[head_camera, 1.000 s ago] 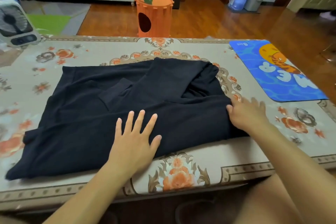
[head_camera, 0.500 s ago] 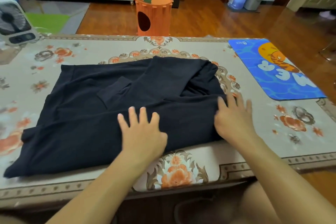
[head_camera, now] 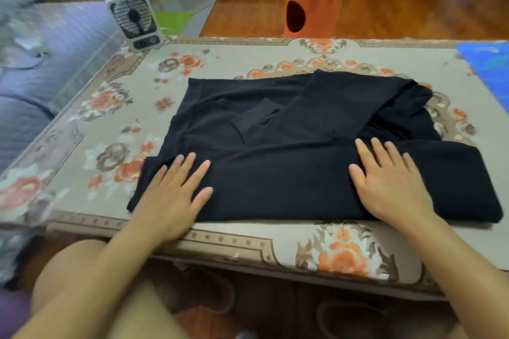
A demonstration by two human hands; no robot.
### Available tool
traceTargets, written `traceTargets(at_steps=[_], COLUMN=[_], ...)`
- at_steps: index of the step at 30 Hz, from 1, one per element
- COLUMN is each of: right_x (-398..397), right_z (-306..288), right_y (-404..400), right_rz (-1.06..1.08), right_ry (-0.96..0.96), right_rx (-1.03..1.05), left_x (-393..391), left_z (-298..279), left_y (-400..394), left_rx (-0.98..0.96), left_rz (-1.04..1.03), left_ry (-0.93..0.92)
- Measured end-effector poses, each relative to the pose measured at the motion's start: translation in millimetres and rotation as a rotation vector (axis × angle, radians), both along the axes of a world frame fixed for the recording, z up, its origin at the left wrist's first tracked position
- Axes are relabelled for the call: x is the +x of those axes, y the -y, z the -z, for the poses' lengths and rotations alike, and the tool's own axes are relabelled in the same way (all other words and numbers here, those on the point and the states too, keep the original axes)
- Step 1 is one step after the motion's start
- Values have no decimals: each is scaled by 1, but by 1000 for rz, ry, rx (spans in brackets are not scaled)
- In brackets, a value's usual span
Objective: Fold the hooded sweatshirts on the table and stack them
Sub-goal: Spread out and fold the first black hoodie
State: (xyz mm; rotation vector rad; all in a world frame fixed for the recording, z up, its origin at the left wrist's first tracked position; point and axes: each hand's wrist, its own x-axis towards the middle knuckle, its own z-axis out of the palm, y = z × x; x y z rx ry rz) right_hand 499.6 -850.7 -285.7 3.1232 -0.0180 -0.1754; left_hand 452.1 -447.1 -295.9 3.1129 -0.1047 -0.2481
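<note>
- A sofa [head_camera: 33, 69] with grey-blue quilted cover sits left of the table [head_camera: 115, 107], close along its left edge.
- A small white fan [head_camera: 134, 19] stands upright on the table's far left corner.
- The table carries a beige cloth with orange flowers; its near edge runs across the lower part of the view.
- The left hand [head_camera: 172, 195] lies flat, palm down, fingers straight and spread, on the near left corner of the sweatshirt [head_camera: 303, 146]; its heel reaches over the garment's near edge onto the table.
- The sweatshirt, black, lies partly folded on the middle of the table, near its front edge; a sleeve cuff [head_camera: 256, 121] rests on top, just left of the garment's centre, and the bunched hood end lies toward the table's right.
- An orange carrot-shaped house [head_camera: 315, 4] stands on the wooden floor just beyond the table's far edge.
- The right hand [head_camera: 391, 187] presses flat, fingers straight and slightly apart, on the near right part of the sweatshirt, holding nothing.
- A blue mat [head_camera: 490, 69] lies at the table's far right, apart from the sweatshirt.
</note>
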Motion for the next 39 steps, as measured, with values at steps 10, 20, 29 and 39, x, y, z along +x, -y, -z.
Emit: traceTargets(at_steps=[10,20,29,39], right_x=[-39,-67,-15,9], right_z=[-17,-38,-36,-40], right_y=[60,66,100,95], right_rz=[-422,-423,-49,-167], right_ry=[-108,-147,88,1], right_rx=[-126,-12,207,99], left_x=[-19,-6,-3,88], left_z=[-29,-31,-18,-37], left_y=[37,65,81,238], left_rx=[9,-58,-188,-458], left_rz=[373,587,346,486], left_ry=[50,7,42,-11])
